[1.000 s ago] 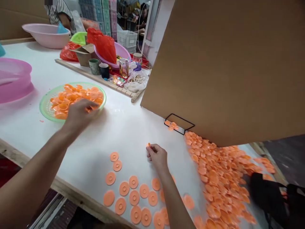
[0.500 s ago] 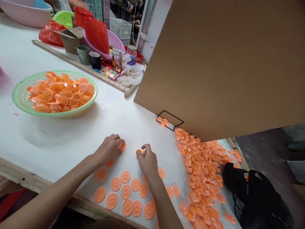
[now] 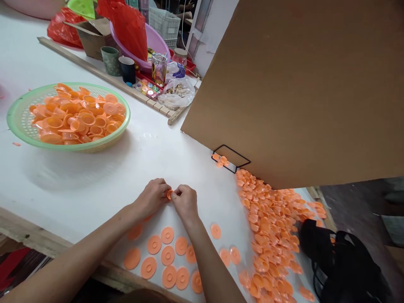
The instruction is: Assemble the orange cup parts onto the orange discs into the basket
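Above the white table my left hand [image 3: 154, 196] and my right hand [image 3: 186, 203] meet, fingertips nearly touching. Between them is a small orange plastic piece [image 3: 169, 194] with a round rim, pinched from both sides. Fingers cover most of it, so I cannot tell whether it is one part or two. Nearer to me, several flat orange discs [image 3: 167, 255] with a raised ring in the middle lie spread on the table, some partly behind my right forearm.
A green basket [image 3: 30, 141] of orange cup-shaped pieces stands at left. Loose orange pieces [image 3: 268, 227] are heaped at right, beside a large cardboard sheet [image 3: 293, 97] and a black bag [image 3: 344, 265]. Wooden strips [image 3: 104, 75] border mugs [image 3: 127, 70], bags and a purple basin [image 3: 158, 40] behind.
My hands, apart before with an orange disc at the left and a small orange piece at the right, have come together. My right hand moved left. The view has shifted slightly.
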Demonstrator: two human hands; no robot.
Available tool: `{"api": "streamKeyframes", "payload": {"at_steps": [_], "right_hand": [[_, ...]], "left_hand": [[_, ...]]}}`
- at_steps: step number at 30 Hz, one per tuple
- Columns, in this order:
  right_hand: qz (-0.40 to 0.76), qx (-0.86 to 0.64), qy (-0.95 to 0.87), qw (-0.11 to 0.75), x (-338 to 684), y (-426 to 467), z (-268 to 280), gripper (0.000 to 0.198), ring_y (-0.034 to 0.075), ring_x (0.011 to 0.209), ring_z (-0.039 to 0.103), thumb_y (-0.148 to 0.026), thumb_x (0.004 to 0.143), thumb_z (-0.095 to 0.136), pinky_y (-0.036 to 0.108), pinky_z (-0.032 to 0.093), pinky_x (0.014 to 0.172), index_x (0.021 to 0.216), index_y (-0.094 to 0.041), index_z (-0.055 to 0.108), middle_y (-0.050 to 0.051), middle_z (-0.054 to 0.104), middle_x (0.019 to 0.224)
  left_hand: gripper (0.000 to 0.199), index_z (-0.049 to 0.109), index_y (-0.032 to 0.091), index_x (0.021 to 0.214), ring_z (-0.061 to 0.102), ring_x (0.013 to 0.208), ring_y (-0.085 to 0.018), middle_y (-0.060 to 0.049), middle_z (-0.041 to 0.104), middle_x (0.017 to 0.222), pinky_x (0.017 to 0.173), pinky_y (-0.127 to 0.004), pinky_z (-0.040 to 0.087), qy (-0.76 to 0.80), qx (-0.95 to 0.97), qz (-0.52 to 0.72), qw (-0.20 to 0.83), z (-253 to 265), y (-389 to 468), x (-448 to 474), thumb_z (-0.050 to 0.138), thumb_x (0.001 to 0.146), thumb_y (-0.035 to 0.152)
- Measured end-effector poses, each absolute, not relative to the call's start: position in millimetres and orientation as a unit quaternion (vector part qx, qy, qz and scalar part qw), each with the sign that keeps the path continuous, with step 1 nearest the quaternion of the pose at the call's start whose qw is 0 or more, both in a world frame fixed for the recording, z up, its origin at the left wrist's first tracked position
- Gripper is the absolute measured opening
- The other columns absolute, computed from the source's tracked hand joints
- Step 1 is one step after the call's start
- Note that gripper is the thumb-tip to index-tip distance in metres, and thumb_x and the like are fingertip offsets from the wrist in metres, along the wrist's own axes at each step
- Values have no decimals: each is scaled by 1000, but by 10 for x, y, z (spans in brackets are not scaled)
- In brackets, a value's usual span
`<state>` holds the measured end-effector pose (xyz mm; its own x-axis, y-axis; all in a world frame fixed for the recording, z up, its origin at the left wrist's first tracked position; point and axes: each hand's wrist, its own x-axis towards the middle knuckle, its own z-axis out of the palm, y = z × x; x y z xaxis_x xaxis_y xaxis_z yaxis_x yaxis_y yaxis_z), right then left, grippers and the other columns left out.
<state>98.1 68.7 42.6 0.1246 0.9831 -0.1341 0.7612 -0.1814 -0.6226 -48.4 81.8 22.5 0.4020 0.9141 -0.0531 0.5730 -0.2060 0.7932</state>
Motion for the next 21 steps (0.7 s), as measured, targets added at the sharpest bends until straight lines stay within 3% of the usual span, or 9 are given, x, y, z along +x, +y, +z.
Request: {"api": "streamKeyframes", "payload": {"at_steps": [3, 6, 9, 14, 19, 21], "right_hand": [[263, -719, -617, 180, 977, 728, 465, 19, 12, 54, 51, -11, 65, 56, 23, 36, 53, 49, -20, 54, -2, 60, 55], [267, -722, -619, 159, 987, 780, 498, 21, 12, 51, 50, -10, 65, 58, 23, 32, 49, 48, -20, 54, -1, 59, 52], [240, -713, -646, 127, 947, 813, 537, 22, 13, 49, 49, -9, 66, 58, 24, 31, 48, 48, -20, 54, 0, 58, 52], [158, -700, -692, 75, 836, 759, 529, 19, 18, 56, 56, -5, 71, 56, 28, 34, 52, 58, -19, 62, 7, 64, 63], [257, -666, -687, 134, 1261, 1026, 407, 11, 15, 59, 59, -19, 74, 65, 24, 41, 56, 64, -20, 68, 2, 67, 65], [206, -699, -657, 193, 1625, 1298, 458, 10, 16, 69, 61, -26, 76, 64, 26, 44, 65, 76, -20, 72, 4, 70, 77]], "left_hand": [[22, 72, 20, 92, 62, 80, -18, -4, 68, 88, 72, -28, 46, 509, 691, 214, 466, 288, 880, -531, 58, 75, 25], [18, 71, 21, 83, 64, 74, -18, -2, 70, 77, 65, -27, 46, 546, 627, 192, 521, 366, 942, -529, 59, 71, 28], [9, 63, 20, 64, 61, 67, -18, -1, 66, 67, 59, -27, 42, 600, 614, 166, 486, 397, 955, -470, 57, 68, 25], [11, 56, 19, 59, 58, 66, -16, 0, 61, 69, 59, -27, 40, 607, 636, 184, 439, 344, 908, -387, 51, 68, 22], [13, 52, 20, 59, 53, 59, -14, 1, 60, 68, 52, -26, 35, 636, 639, 161, 401, 316, 836, -339, 51, 71, 25], [10, 56, 20, 62, 54, 60, -14, 2, 62, 68, 54, -25, 38, 643, 619, 208, 400, 382, 864, -422, 54, 71, 25]]}}
